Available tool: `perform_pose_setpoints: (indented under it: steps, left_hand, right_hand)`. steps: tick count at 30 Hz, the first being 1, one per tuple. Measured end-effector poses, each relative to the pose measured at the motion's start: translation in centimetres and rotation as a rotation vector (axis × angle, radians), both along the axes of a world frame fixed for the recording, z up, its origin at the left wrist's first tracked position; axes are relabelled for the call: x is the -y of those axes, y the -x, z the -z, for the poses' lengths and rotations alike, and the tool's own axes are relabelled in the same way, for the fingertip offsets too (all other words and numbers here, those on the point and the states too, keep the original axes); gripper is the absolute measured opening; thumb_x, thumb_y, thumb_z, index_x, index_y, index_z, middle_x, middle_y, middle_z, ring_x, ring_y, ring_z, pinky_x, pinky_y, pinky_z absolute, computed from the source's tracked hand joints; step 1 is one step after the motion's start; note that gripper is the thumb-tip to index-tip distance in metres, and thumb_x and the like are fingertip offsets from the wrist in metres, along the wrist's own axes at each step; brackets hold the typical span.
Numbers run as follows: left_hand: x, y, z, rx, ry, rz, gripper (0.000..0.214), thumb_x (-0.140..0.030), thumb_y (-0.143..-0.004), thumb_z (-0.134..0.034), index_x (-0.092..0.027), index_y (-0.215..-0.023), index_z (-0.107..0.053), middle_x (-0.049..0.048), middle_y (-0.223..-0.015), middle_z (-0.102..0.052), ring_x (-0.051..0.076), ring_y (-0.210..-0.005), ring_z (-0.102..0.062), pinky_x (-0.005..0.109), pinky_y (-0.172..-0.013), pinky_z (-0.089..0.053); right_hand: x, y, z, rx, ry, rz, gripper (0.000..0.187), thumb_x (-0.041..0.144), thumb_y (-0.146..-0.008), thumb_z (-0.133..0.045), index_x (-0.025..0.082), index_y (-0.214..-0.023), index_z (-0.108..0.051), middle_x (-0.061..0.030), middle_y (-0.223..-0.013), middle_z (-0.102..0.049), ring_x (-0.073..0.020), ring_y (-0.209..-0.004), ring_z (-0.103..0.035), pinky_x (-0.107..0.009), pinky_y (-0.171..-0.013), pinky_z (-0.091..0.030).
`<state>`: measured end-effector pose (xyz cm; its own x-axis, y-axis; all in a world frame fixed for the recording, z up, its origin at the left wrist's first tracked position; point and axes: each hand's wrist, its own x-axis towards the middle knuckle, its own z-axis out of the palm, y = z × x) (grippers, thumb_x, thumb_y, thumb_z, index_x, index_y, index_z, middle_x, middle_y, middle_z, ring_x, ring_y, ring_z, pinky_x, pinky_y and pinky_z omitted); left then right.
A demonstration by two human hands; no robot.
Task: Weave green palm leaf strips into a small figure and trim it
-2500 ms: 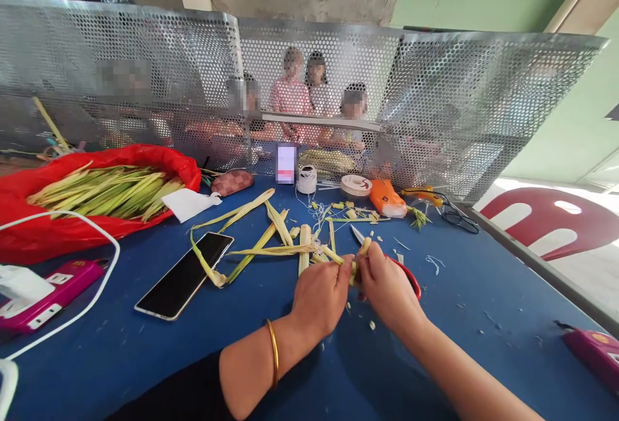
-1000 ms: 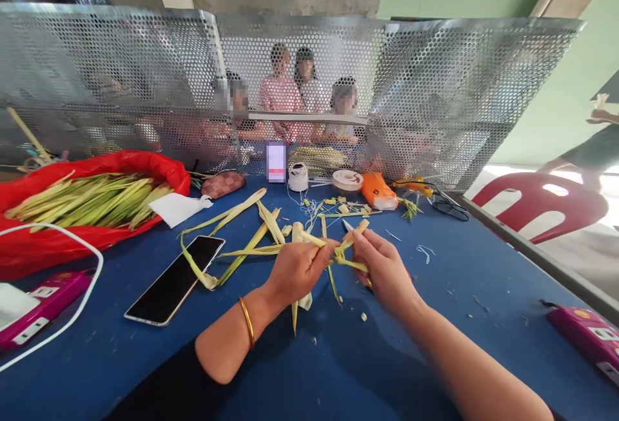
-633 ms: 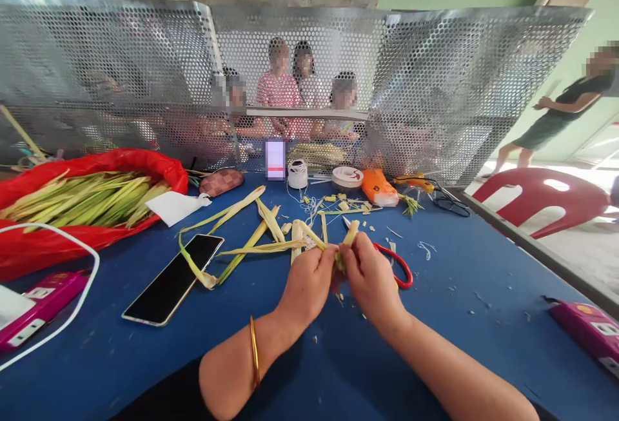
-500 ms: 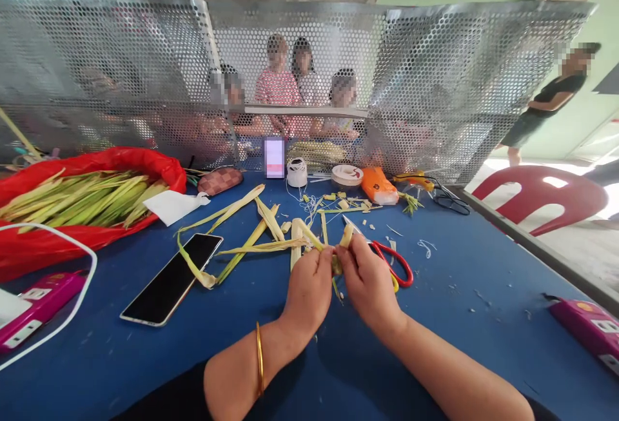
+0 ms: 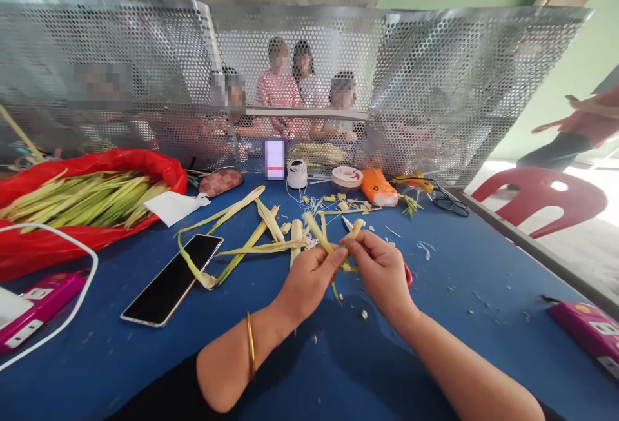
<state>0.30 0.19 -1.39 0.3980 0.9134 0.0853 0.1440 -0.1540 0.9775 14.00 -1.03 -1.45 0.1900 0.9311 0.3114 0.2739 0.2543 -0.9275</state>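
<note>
Over the middle of the blue table, my left hand [image 5: 309, 279], with a gold bangle at the wrist, is closed in a pinch on a pale green husk strip [image 5: 315, 229]. Right beside it, my right hand [image 5: 380, 269] grips a short, folded yellowish husk piece [image 5: 356, 228]. The fingertips of both hands nearly meet; whether the two pieces join is hidden. Scissors [image 5: 409, 274] with red handles lie under my right hand, mostly covered. Loose dry husks [image 5: 251, 247] are spread to the left of my hands.
A red plastic bag [image 5: 120, 158] full of green husks lies at left, near a black phone [image 5: 171, 279]. Behind stand a thread spool [image 5: 296, 175], a tape roll [image 5: 347, 176] and an orange packet [image 5: 378, 186]. A perforated metal screen [image 5: 300, 21] closes the back; people are behind it.
Both hands have shifted slightly, the right one rightward over the scissors' handles. The green strip now points up more clearly from my left fingers. A small scrap now shows on the table below.
</note>
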Motion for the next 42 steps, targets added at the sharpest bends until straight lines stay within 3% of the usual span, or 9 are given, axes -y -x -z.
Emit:
perform_pose_setpoints:
  steps: [5,11,18,21,25,28,32,36,42]
  left_hand:
    - [-0.4,0.3,-0.2,-0.052,0.132,0.101,0.023,-0.036,-0.068,-0.073,-0.017,-0.075,-0.062,-0.0050,-0.059,-0.053,0.010,-0.055,-0.046,0.021,-0.051,-0.034]
    - [-0.3,0.6,-1.1,-0.122,0.032,0.134,0.023,-0.035,-0.078,-0.063,-0.018,-0.065,-0.058,-0.0041,-0.054,-0.053,0.011,-0.055,-0.049,0.023,-0.052,-0.036]
    - [-0.6,1.1,-1.8,-0.086,0.094,0.104,0.027,-0.032,-0.076,-0.064,-0.017,-0.056,-0.052,-0.0051,-0.049,-0.045,0.009,-0.050,-0.039,0.023,-0.048,-0.028]
    - [-0.8,1.2,-2.0,-0.041,0.136,0.140,0.027,-0.030,-0.074,-0.065,-0.017,-0.054,-0.052,-0.0046,-0.049,-0.046,0.008,-0.051,-0.041,0.023,-0.051,-0.030]
    - [-1.1,1.4,-1.9,0.015,0.298,0.225,0.025,-0.038,-0.071,-0.070,-0.014,-0.068,-0.063,-0.0016,-0.053,-0.055,0.008,-0.049,-0.042,0.022,-0.049,-0.028]
    - [-1.2,1.3,-1.3,0.051,0.377,0.183,0.038,-0.050,-0.075,-0.064,-0.013,-0.082,-0.067,0.0035,-0.060,-0.063,0.008,-0.047,-0.042,0.022,-0.046,-0.028]
    - [-1.0,0.8,-0.7,0.036,0.383,0.115,0.029,-0.041,-0.073,-0.065,-0.013,-0.079,-0.069,-0.0003,-0.053,-0.058,0.008,-0.046,-0.041,0.021,-0.047,-0.030]
    - [-0.6,0.7,-0.7,-0.017,0.398,0.156,0.022,-0.035,-0.070,-0.067,-0.014,-0.074,-0.071,-0.0021,-0.050,-0.055,0.007,-0.046,-0.040,0.021,-0.046,-0.026]
    - [-0.5,0.9,-1.0,-0.074,0.418,0.245,0.024,-0.036,-0.071,-0.067,-0.015,-0.060,-0.064,-0.0006,-0.048,-0.056,0.007,-0.044,-0.037,0.023,-0.045,-0.024]
  right_hand:
    - [-0.3,-0.3,0.4,0.125,0.064,0.007,0.023,0.039,-0.088,-0.048,0.020,-0.081,-0.058,0.0028,-0.062,-0.054,-0.0133,-0.057,-0.048,-0.024,-0.052,-0.035]
    - [-0.4,-0.5,0.1,0.190,0.063,0.014,0.025,0.042,-0.088,-0.048,0.020,-0.090,-0.058,0.0048,-0.057,-0.052,-0.0133,-0.052,-0.047,-0.024,-0.049,-0.033]
    - [-0.6,-0.6,-0.2,0.160,0.103,-0.027,0.028,0.043,-0.086,-0.051,0.019,-0.083,-0.064,0.0007,-0.067,-0.059,-0.0149,-0.061,-0.049,-0.025,-0.054,-0.037]
    - [-0.6,-0.5,0.0,0.094,0.142,-0.121,0.036,0.049,-0.087,-0.049,0.019,-0.071,-0.061,0.0024,-0.060,-0.051,-0.0128,-0.056,-0.043,-0.025,-0.052,-0.033]
    - [-0.4,-0.5,0.3,-0.093,0.225,-0.263,0.037,0.052,-0.083,-0.055,0.019,-0.066,-0.057,0.0043,-0.057,-0.046,-0.0109,-0.054,-0.040,-0.024,-0.052,-0.030]
    - [-0.4,-0.5,0.3,-0.219,0.220,-0.238,0.032,0.047,-0.077,-0.065,0.018,-0.065,-0.059,0.0032,-0.061,-0.052,-0.0113,-0.058,-0.045,-0.025,-0.057,-0.034]
    - [-0.5,-0.5,0.5,-0.290,0.225,-0.186,0.031,0.044,-0.072,-0.069,0.017,-0.059,-0.060,0.0027,-0.056,-0.052,-0.0109,-0.055,-0.043,-0.026,-0.056,-0.033]
    - [-0.5,-0.2,0.7,-0.350,0.232,-0.043,0.031,0.041,-0.066,-0.072,0.018,-0.053,-0.057,0.0043,-0.052,-0.046,-0.0100,-0.052,-0.037,-0.026,-0.053,-0.030]
    - [-0.3,0.4,1.1,-0.385,0.213,0.013,0.030,0.039,-0.065,-0.073,0.019,-0.050,-0.056,0.0048,-0.051,-0.046,-0.0097,-0.051,-0.037,-0.025,-0.051,-0.029]
